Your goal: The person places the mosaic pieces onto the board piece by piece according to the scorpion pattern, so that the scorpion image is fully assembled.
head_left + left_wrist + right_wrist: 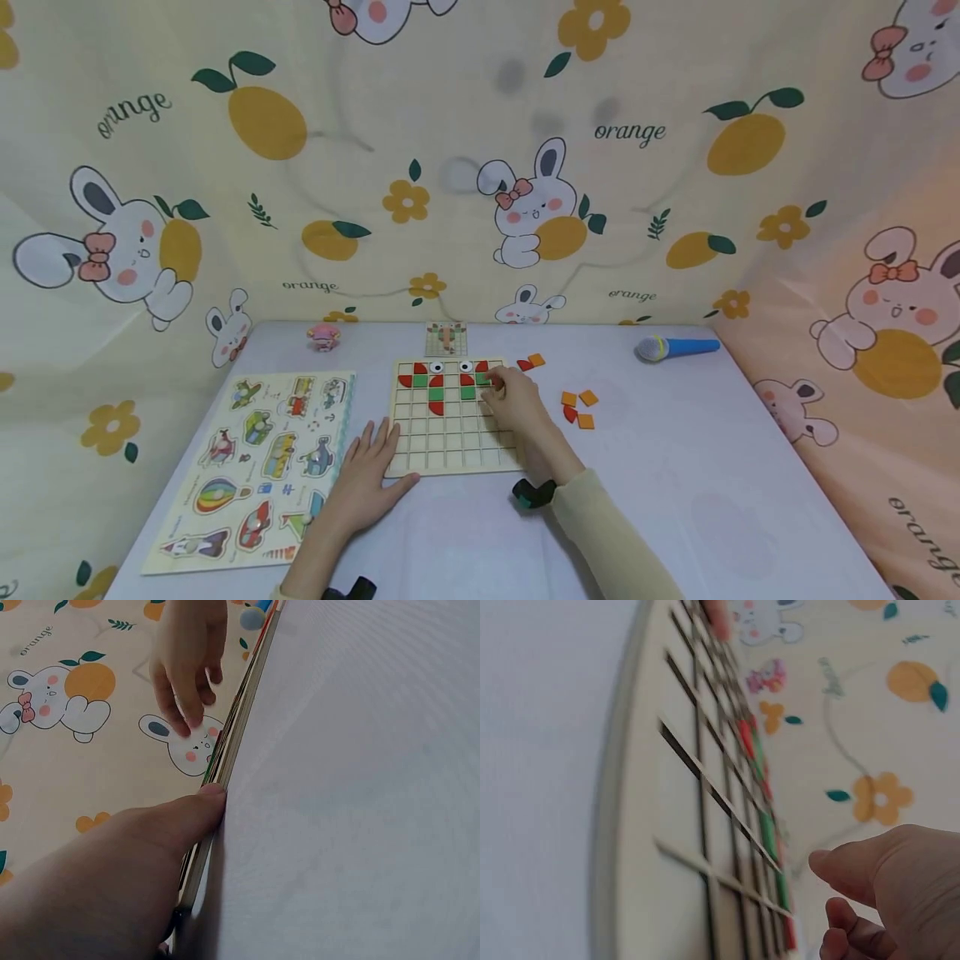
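A wooden grid board [453, 443] lies in the middle of the table, with red quarter-round, green square and eye-like tiles [437, 381] in its upper cells. My left hand [367, 479] rests with spread fingers at the board's left edge; its thumb [202, 804] touches the near side in the left wrist view. Above the board's upper right cells hovers my right hand [517, 404], fingers loosely bent by a green tile [482, 378]. Between its thumb [844, 862] and fingers, the right wrist view shows a gap and no tile.
Loose orange squares [586, 422] and red pieces [570, 413] lie right of the board. A small pattern card [446, 340] sits behind it. At left is a picture puzzle board [251, 467]; farther back are a pink figurine [324, 337] and, at right, a toy microphone [678, 347].
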The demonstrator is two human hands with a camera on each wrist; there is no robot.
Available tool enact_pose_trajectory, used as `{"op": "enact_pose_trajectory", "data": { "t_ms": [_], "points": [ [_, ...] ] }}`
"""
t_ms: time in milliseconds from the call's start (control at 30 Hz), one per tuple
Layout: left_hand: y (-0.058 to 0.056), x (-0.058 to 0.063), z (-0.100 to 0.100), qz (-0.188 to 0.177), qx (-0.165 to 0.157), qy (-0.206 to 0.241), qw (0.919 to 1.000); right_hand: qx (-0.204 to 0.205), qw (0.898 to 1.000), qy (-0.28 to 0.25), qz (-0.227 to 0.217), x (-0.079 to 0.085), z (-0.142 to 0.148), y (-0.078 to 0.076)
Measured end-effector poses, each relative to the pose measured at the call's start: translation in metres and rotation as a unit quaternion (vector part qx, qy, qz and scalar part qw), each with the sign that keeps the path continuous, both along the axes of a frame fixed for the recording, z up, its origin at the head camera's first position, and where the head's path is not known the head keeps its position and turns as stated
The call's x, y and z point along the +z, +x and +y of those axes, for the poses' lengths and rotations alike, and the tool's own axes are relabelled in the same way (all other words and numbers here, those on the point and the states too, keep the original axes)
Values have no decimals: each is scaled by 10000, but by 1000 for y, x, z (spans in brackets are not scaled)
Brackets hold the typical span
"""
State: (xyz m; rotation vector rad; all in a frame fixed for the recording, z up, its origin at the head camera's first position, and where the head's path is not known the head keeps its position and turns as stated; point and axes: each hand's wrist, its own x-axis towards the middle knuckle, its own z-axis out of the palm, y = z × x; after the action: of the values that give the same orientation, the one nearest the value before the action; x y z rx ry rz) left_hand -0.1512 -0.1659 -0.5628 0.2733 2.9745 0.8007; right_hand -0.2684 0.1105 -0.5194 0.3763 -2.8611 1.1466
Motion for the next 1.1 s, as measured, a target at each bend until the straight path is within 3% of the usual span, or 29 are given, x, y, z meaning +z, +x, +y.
{"op": "enact_pose_trajectory", "data": {
  "t_ms": [300,567,900,1100],
  "points": [
    [1,4,1,-46,8,-48,10000,-756,9971,31,126,6,72,-1],
    [-2,1,1,-96,-6,-114,9999,-937,9954,174,-5,4,129,0],
    [-3,0,0,-133,-22,-52,9999,-190,9984,535,-77,-8,119,16],
    [-2,2,0,-146,-54,-17,9999,-333,9962,800,-99,-8,101,1]
  ]
}}
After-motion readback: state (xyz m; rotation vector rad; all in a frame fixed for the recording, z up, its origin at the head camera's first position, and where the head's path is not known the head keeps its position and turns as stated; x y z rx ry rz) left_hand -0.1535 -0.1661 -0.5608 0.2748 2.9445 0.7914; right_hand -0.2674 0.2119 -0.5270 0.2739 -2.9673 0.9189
